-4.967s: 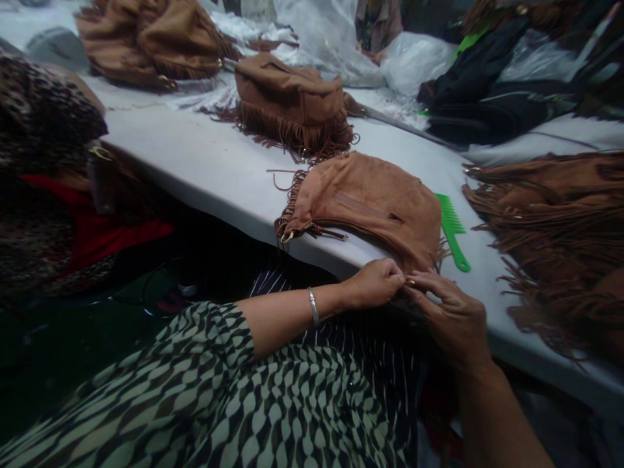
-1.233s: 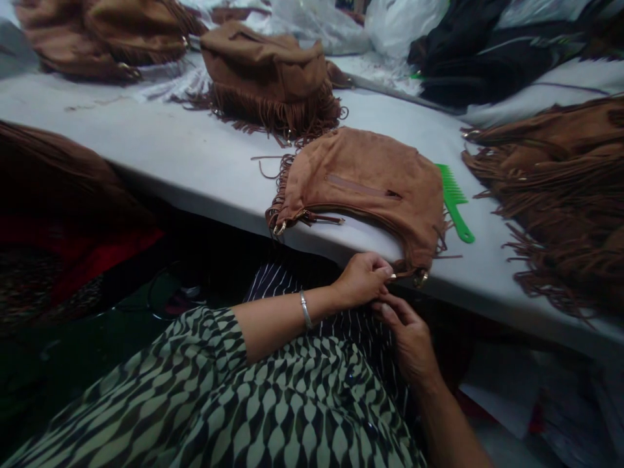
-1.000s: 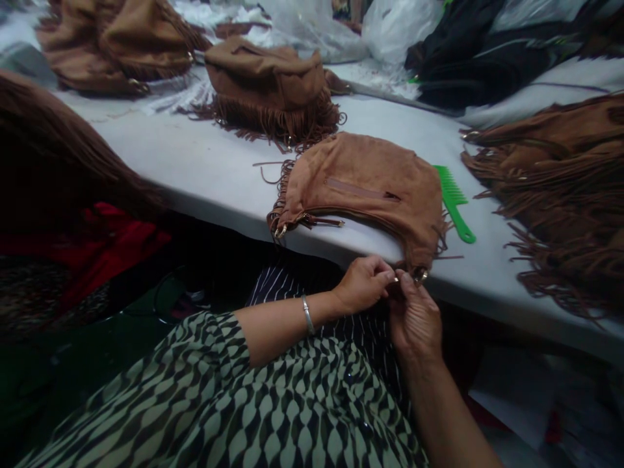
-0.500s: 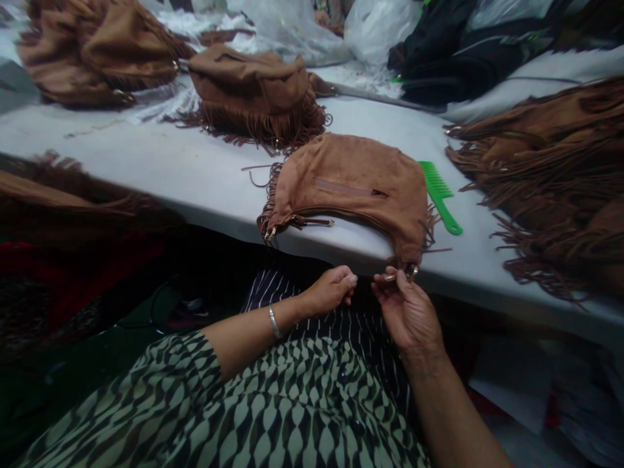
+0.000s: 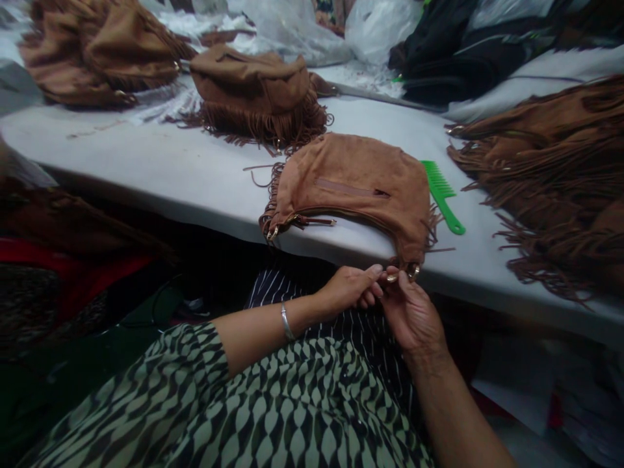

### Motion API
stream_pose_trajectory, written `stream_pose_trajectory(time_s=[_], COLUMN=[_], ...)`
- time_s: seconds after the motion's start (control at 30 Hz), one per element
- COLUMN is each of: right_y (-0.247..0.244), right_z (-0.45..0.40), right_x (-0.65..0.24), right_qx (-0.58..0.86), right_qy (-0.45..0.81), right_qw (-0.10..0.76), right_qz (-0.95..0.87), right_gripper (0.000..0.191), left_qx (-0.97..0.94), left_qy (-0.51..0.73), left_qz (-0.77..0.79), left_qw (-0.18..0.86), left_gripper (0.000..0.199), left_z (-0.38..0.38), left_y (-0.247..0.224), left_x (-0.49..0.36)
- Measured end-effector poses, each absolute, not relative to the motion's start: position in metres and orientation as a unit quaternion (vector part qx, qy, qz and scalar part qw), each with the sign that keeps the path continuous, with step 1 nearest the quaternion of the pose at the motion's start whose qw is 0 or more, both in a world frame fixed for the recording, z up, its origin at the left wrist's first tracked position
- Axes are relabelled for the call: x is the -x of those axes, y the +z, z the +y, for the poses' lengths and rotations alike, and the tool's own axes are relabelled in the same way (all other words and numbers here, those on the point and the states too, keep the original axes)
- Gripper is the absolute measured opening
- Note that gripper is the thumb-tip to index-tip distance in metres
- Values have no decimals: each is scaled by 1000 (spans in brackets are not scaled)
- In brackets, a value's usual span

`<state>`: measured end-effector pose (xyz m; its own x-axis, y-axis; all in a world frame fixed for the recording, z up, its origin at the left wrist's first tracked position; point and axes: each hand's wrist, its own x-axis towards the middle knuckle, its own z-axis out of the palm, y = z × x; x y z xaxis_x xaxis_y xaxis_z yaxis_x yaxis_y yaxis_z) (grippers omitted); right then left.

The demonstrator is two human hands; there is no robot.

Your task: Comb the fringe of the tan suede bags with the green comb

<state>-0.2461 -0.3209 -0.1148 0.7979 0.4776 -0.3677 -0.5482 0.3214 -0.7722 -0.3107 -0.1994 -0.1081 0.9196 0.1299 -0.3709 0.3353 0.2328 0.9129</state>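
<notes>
A brown suede handbag (image 5: pixel 355 162) with fringe along its ends lies at the table's front edge, its curved opening facing me. At its lower right corner my right hand (image 5: pixel 414 315) pinches a small gold metal fitting (image 5: pixel 391 278) between thumb and fingers, just below a gold ring (image 5: pixel 414 270) on the bag. My left hand (image 5: pixel 353 286) is closed in a pinch, its fingertips right beside the fitting; what it holds, if anything, is too small to make out. A green comb (image 5: pixel 443 195) lies to the right of the bag.
More brown fringed bags stand behind on the white table (image 5: pixel 146 149): one bag (image 5: pixel 253 84) in the middle, a pile (image 5: pixel 97 52) at the left, another pile (image 5: pixel 560 175) at the right. Black bags (image 5: pixel 448 58) and clear plastic (image 5: pixel 380 29) lie at the back.
My left hand has moved right, up to the fingertips of my right hand. My right hand stays at the bag's corner with the gold fitting. At the far left, the brown material has shifted.
</notes>
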Motion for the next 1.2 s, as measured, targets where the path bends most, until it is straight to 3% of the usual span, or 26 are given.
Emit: stream_pose_trajectory(time_s=[0.1, 0.23, 0.3, 0.63, 0.83, 1.1, 1.2], right_y=[-113, -111, -112, -108, -104, -103, -103], right_z=[-320, -319, -318, -313, -313, -309, -308], right_x=[248, 251, 251, 254, 256, 259, 259], right_qx=[486, 464, 465, 453, 436, 433, 439], right_qy=[341, 348, 329, 329, 324, 311, 295], right_qw=[805, 815, 822, 822, 828, 832, 834], right_qz=[17, -2, 11, 104, 140, 151, 155], right_gripper=[20, 27, 22, 35, 38, 35, 36], left_qx=[-590, -577, -586, -679, -777, -896, -907], left_qy=[-102, -61, -30, 40, 151, 294, 311], left_qz=[181, 230, 228, 68, 22, -75, -91], left_qw=[780, 781, 777, 730, 611, 324, 270], left_gripper=[64, 46, 39, 35, 42, 45, 43], left_z=[-211, -224, -228, -219, -214, -204, -202], left_y=[-98, -97, -101, -122, -124, -129, -130], left_x=[298, 288, 287, 305, 306, 307, 308])
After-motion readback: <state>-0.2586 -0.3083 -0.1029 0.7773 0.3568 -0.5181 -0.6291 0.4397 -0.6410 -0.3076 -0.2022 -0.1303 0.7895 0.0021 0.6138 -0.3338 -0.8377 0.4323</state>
